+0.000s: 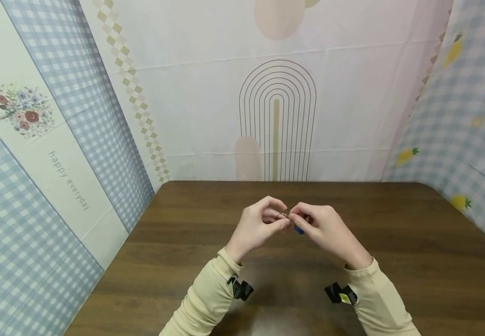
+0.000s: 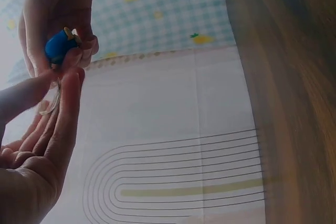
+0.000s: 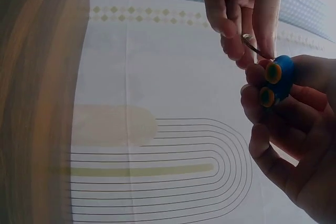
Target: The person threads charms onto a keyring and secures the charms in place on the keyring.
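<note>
Head view shows both hands raised above the middle of the table (image 1: pixel 393 242), fingertips meeting: the left hand (image 1: pixel 257 226) pinches a metal ring (image 1: pixel 283 215) while the right hand (image 1: pixel 324 226) grips a small blue charm (image 1: pixel 299 229). Left wrist view has the ring (image 2: pixel 51 100) hanging between thumb and fingers just below the charm (image 2: pixel 59 45). Right wrist view shows the charm (image 3: pixel 277 81) with 2 orange spots touching the ring (image 3: pixel 252 44); they seem mid-joining or mid-separating, and the next move calls for a fine, steady twist.
</note>
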The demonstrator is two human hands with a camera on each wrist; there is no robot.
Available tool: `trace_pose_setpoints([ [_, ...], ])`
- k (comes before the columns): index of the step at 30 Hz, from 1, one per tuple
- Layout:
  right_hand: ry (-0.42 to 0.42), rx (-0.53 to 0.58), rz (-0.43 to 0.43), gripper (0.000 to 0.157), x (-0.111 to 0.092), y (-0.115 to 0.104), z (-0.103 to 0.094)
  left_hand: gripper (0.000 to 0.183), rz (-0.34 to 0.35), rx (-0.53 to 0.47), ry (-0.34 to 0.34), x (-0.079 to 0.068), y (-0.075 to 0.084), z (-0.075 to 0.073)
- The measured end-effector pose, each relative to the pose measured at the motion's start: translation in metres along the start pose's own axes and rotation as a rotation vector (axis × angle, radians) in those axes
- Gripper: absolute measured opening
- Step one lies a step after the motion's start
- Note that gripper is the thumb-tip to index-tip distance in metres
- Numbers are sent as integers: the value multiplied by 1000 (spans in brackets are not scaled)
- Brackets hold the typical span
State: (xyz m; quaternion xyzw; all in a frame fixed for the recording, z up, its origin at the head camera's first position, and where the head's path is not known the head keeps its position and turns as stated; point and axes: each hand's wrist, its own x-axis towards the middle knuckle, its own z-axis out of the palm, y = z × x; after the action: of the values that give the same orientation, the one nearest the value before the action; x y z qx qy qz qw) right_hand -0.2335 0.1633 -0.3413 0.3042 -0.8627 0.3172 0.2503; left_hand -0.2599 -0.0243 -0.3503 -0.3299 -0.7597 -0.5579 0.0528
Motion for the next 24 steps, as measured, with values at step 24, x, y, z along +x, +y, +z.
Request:
trace_pose_setpoints([
  [24,-84,267,319,14,0,3,-4,11,29,-5,105,0,-1,-1],
])
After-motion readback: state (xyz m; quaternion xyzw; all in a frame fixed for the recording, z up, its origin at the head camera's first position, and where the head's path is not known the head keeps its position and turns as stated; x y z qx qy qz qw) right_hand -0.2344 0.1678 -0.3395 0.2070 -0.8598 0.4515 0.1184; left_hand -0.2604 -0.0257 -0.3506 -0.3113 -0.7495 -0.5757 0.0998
